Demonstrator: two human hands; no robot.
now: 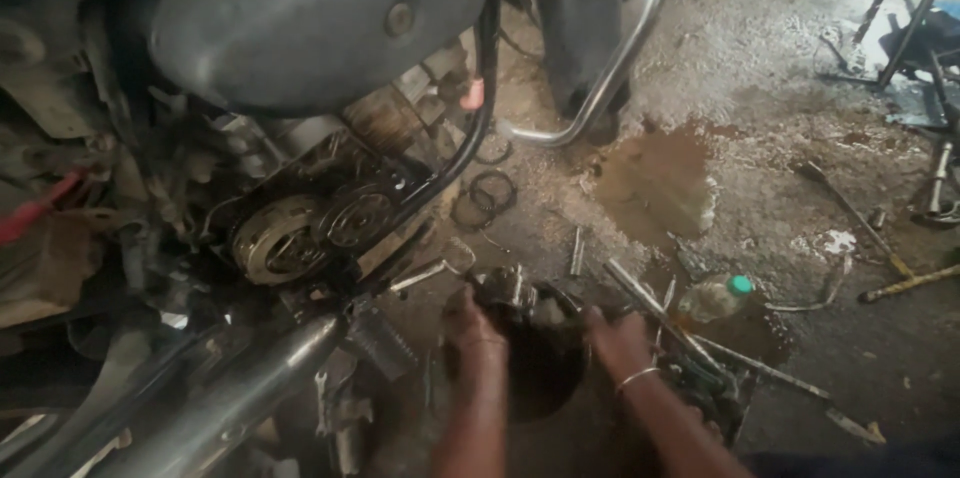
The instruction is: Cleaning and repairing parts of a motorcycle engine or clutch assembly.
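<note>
On the left stands a dark motorbike with an open round metal engine part (280, 238) and a long shiny exhaust pipe (230, 393). On the dirty concrete floor (760, 68) sits a black round bowl (540, 363). The left hand (472, 330) grips a greasy metal part (510, 290) at its rim. The right hand (620, 340) rests on the rim; I cannot tell how tightly. Further right lies a clear plastic bottle with a green cap (715, 300)
</note>
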